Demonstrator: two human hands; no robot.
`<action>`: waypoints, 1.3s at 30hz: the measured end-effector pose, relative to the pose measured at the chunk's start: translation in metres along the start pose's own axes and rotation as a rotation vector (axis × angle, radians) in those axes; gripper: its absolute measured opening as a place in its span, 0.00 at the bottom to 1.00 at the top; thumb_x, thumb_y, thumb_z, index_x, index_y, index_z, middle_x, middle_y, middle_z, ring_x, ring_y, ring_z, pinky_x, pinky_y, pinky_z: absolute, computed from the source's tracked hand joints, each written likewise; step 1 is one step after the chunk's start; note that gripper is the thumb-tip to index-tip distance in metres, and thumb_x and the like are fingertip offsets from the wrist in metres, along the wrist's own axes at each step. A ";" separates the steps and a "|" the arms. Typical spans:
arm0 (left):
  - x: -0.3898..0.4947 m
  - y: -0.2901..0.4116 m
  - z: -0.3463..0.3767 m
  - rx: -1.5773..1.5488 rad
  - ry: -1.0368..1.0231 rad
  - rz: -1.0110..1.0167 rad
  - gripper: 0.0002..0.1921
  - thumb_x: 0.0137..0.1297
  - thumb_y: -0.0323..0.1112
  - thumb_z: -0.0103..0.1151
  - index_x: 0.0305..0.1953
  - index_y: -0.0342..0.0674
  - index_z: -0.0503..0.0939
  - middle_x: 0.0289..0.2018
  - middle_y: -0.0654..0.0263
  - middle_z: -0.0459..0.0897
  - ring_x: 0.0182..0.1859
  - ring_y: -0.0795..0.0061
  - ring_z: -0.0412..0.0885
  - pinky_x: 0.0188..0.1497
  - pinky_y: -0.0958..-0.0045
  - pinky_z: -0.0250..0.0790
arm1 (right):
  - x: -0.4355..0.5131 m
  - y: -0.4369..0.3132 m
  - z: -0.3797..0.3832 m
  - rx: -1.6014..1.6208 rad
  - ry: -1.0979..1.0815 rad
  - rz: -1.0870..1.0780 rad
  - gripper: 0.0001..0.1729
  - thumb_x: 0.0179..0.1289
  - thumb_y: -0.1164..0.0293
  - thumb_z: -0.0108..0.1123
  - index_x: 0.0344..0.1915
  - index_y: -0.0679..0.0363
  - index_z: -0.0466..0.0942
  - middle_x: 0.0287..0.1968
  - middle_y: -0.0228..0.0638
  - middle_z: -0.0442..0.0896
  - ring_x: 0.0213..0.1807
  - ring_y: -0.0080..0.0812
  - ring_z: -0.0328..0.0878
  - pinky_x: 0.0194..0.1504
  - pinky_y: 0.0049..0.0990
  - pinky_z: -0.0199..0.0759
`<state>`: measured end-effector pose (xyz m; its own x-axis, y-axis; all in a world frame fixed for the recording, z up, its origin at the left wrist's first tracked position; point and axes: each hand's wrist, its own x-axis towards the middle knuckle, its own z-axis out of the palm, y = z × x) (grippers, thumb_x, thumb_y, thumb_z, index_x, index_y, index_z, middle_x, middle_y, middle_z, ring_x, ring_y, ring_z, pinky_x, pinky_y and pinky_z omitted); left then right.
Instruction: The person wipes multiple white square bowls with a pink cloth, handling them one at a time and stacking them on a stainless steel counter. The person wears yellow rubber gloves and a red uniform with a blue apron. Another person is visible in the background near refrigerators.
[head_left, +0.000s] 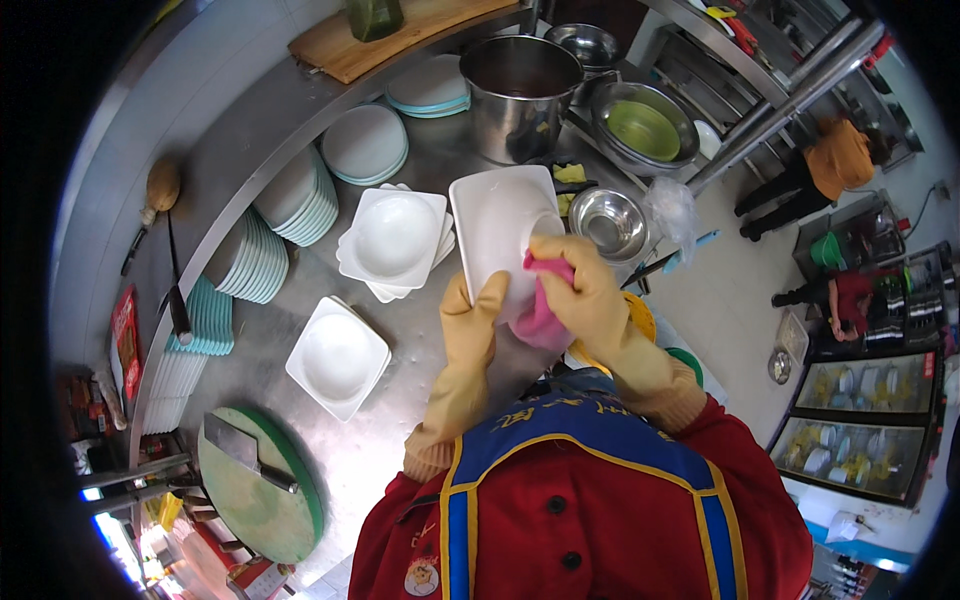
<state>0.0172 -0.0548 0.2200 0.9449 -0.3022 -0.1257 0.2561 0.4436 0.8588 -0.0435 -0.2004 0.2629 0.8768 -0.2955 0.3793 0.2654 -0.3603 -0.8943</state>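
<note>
My left hand (474, 319), in a beige rubber glove, grips the lower left edge of a white square bowl (499, 225), which is held tilted with its underside showing. My right hand (581, 289), gloved alike, pinches a pink cloth (541, 319) against the bowl near its round foot. Left of the hands, a stack of white square bowls (392, 236), turned at differing angles, sits on the steel worktop (405, 337). Nearer to me is another small pile of such bowls (337, 356).
Stacked plates (365, 142) line the shelf's edge. Behind stand a steel stockpot (517, 105) and a basin with a green bowl (643, 129). A steel bowl (607, 225) is at right. A cleaver (236, 442) lies on a round chopping board (262, 517). Two people (840, 161) are farther right.
</note>
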 end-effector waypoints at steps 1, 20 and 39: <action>0.002 0.001 -0.005 -0.028 -0.002 -0.005 0.10 0.65 0.30 0.66 0.44 0.33 0.82 0.37 0.70 0.84 0.38 0.81 0.78 0.42 0.75 0.72 | -0.002 -0.001 -0.001 -0.024 -0.041 0.048 0.15 0.65 0.81 0.58 0.51 0.65 0.78 0.51 0.38 0.82 0.54 0.31 0.79 0.58 0.25 0.70; 0.014 0.026 -0.003 1.598 -0.593 1.111 0.16 0.45 0.31 0.59 0.39 0.34 0.77 0.36 0.61 0.80 0.40 0.64 0.82 0.39 0.68 0.77 | -0.022 0.036 -0.013 -0.094 -0.304 0.241 0.32 0.54 0.66 0.68 0.60 0.64 0.74 0.60 0.51 0.76 0.63 0.46 0.72 0.62 0.37 0.67; -0.007 0.013 -0.034 0.012 -0.107 -0.244 0.28 0.68 0.27 0.61 0.68 0.32 0.66 0.61 0.56 0.76 0.61 0.65 0.76 0.61 0.64 0.71 | -0.012 0.023 -0.013 0.425 -0.201 0.294 0.27 0.67 0.71 0.59 0.63 0.67 0.69 0.57 0.42 0.79 0.54 0.35 0.78 0.54 0.33 0.74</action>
<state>0.0210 -0.0186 0.2148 0.8285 -0.4865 -0.2772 0.4708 0.3372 0.8153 -0.0532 -0.2169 0.2413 0.9866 -0.1400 0.0840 0.1002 0.1129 -0.9885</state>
